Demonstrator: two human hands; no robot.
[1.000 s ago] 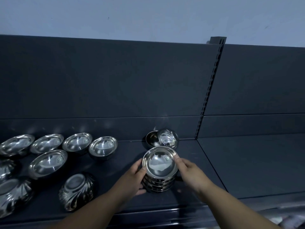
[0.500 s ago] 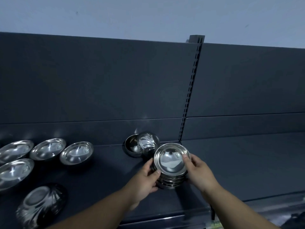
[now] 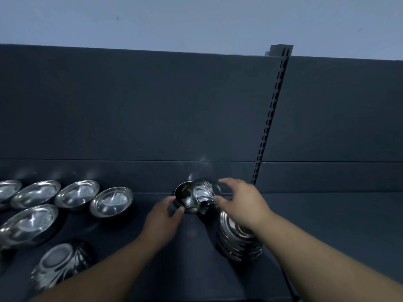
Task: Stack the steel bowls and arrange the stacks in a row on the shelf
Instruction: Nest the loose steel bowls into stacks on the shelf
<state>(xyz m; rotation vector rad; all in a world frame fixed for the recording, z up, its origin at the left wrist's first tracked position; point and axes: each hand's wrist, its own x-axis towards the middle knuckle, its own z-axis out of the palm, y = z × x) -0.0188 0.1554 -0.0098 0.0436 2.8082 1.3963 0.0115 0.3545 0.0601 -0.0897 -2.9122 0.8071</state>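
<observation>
A stack of steel bowls stands on the dark shelf, partly under my right wrist. Behind it are two more bowls: an upright bowl and a patterned bowl tipped on its side against it. My right hand reaches over the stack, its forefinger and thumb curled round the tipped bowl. My left hand touches the upright bowl's near left rim with spread fingertips.
Several loose bowls lie at the left, the nearest upright one and an upside-down one by the front edge. A slotted upright post divides the back panel. To its right is a second shelf section.
Both hands have let go of the stack, which now stands on the shelf, and have moved back to the two bowls behind it. The camera has swung left.
</observation>
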